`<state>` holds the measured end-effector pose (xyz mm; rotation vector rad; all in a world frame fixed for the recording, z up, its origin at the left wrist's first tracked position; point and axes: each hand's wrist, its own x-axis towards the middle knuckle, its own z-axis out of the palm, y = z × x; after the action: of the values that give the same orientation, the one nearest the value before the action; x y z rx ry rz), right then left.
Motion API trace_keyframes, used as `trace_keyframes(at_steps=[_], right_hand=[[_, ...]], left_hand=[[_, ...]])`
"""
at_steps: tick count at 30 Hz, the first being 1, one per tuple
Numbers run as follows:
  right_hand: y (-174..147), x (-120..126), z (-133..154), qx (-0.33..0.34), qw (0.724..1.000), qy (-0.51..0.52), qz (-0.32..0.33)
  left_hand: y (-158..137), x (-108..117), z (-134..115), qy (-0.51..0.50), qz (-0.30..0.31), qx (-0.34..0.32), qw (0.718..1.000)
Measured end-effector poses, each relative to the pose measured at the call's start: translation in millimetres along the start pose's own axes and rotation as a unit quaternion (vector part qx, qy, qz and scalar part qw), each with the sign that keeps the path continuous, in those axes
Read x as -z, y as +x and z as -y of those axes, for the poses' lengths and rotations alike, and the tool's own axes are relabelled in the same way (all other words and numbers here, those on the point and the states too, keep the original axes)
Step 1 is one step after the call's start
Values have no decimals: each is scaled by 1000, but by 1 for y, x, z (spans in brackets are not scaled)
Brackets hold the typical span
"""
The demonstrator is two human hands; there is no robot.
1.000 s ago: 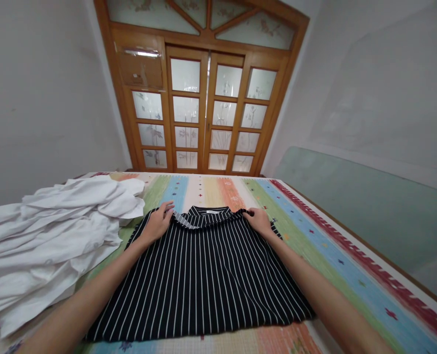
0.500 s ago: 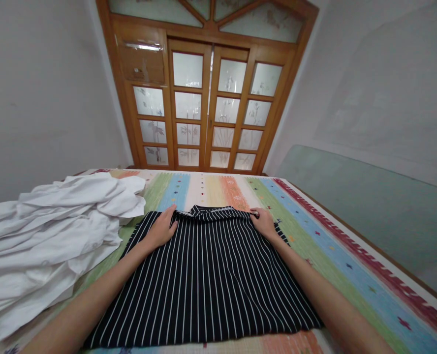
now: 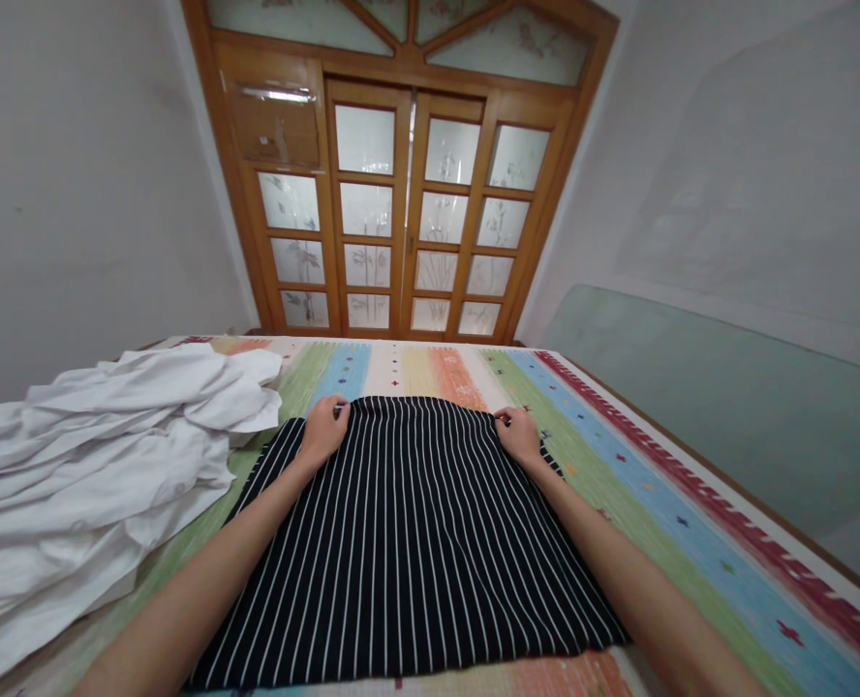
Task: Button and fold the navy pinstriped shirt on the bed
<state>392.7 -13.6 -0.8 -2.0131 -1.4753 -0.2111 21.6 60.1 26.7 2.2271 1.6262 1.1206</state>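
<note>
A black garment with thin white stripes (image 3: 408,542), which looks like a shirt, lies spread in front of me. My left hand (image 3: 325,429) pinches its far edge at the left, fingers closed on the cloth. At the right end of the same edge, my right hand (image 3: 519,436) grips the fabric between thumb and fingers. Between the two hands the far edge bows slightly upward, and the collar behind it is hidden. Parts of the garment stick out past each wrist.
To the left lies a heap of white clothing (image 3: 103,465). Everything rests on a bed with a colourful striped cover (image 3: 662,484). A pale green panel (image 3: 691,387) runs along the right wall. Beyond the bed stand wooden doors with glass panes (image 3: 401,223).
My left hand has closed from lying fairly flat to pinching the cloth. The far edge between my hands has risen and now covers the collar. My right hand has barely moved.
</note>
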Motion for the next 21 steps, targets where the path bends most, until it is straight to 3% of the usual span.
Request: trace_keyframes(at_steps=[5, 10, 15, 21], right_hand=[[-8, 13, 1, 17, 999, 1, -29], [-32, 49, -8, 46, 999, -4, -29], [-73, 96, -26, 44, 998, 20, 33], [-110, 134, -39, -39, 979, 126, 158]], left_hand=[[-16, 9, 4, 19, 10, -19, 1000], [-53, 50, 12, 75, 26, -71, 994], [-95, 102, 27, 89, 55, 14, 994], [-131, 142, 37, 36, 96, 131, 986]])
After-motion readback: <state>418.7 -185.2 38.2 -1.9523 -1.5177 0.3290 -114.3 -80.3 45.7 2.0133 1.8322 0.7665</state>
